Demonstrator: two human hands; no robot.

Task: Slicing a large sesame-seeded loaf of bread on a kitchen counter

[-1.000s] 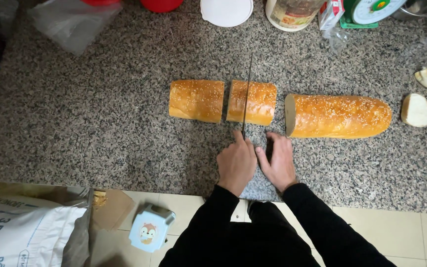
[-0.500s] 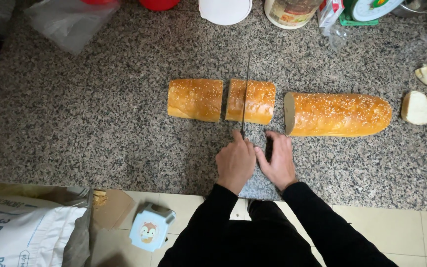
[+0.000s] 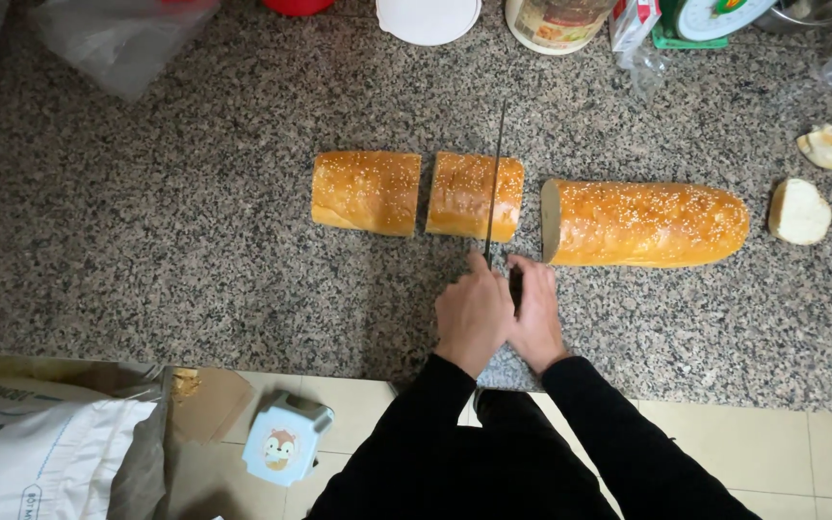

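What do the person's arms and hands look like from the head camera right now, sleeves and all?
Both arms wear long, plain black sleeves reaching the wrists. The left hand and right hand are bare: no gloves, and no rings, watch or markings visible. The sleeve fabric looks soft and matte, with no logos or stripes showing.

The bench (image 3: 146,221) is a speckled grey granite surface filling the upper three quarters of the frame. At centre lie three sesame-topped bread sections in a row: a short left piece (image 3: 366,192), a short middle piece (image 3: 462,195), and just apart to the right, a long loaf section (image 3: 645,223). At right edge lie a cut bread end (image 3: 799,211) and, above it, a smaller torn crust piece (image 3: 824,147). Along the top edge stand a clear plastic bag (image 3: 122,39), a white round lid (image 3: 428,17), a jar (image 3: 559,23) and a green kitchen scale (image 3: 705,19).
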